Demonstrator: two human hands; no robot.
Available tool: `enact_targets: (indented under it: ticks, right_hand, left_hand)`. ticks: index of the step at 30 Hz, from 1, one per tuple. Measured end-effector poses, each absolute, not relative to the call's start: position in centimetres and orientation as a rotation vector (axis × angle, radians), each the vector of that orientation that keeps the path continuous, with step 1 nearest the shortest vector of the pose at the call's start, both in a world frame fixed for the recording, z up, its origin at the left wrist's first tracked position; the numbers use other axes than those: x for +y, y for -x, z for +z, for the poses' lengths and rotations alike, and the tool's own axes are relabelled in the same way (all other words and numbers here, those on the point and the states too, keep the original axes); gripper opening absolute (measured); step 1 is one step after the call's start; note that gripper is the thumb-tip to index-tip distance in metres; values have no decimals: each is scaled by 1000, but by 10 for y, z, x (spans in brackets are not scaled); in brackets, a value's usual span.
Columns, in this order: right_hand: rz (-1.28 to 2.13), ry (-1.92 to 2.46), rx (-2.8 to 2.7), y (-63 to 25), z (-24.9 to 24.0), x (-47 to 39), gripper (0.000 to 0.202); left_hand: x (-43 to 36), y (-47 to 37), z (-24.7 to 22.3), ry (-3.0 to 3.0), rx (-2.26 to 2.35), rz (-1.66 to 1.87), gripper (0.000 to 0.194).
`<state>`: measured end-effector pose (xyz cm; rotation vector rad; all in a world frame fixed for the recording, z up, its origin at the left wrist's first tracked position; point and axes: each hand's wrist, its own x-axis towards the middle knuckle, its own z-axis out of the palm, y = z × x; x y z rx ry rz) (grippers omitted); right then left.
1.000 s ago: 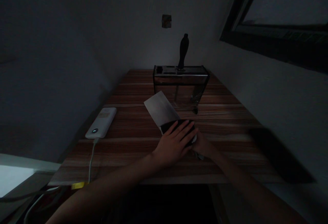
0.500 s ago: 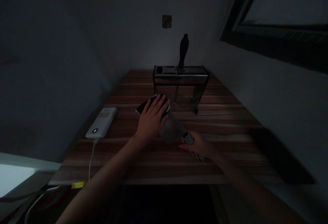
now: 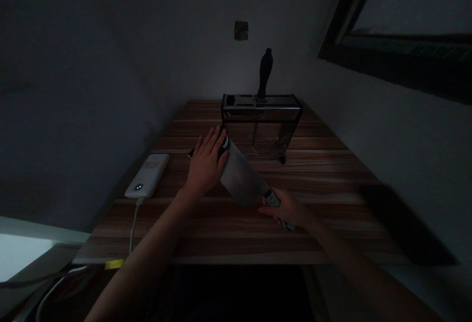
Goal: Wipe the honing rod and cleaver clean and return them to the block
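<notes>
My right hand point(image 3: 282, 207) is wrapped round the patterned handle of a broad-bladed cleaver point(image 3: 243, 177), whose blade points up and to the left over the wooden table. On the blade's far end lies my left hand point(image 3: 207, 160), its fingers stretched over a dark, flat piece with a pale edge point(image 3: 222, 151). The hand presses this dark piece against the blade; its underside is hidden. Just beyond the blade stands a clear-sided knife block point(image 3: 261, 115) with a black-handled tool point(image 3: 265, 73) upright in it.
On the left of the striped wooden table point(image 3: 206, 243) lies a white power bank point(image 3: 148, 175) with a cable point(image 3: 133, 226). A yellow piece point(image 3: 114, 264) is at the front left edge. A dark flat object point(image 3: 405, 223) lies at the right edge.
My left hand has slid left with the dark piece, and more of the cleaver's blade is bare. My right hand has barely moved on the handle.
</notes>
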<state>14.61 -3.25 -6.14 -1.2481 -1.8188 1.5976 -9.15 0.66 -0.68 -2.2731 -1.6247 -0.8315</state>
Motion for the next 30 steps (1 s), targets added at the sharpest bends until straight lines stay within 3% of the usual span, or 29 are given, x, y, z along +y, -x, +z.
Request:
enact_targets:
  ticks: [30]
  right_hand:
    - [1584,1243,-1776,-147,-65,-33,32]
  left_hand:
    - [-8,73,-9,2310,-1481,-717,50]
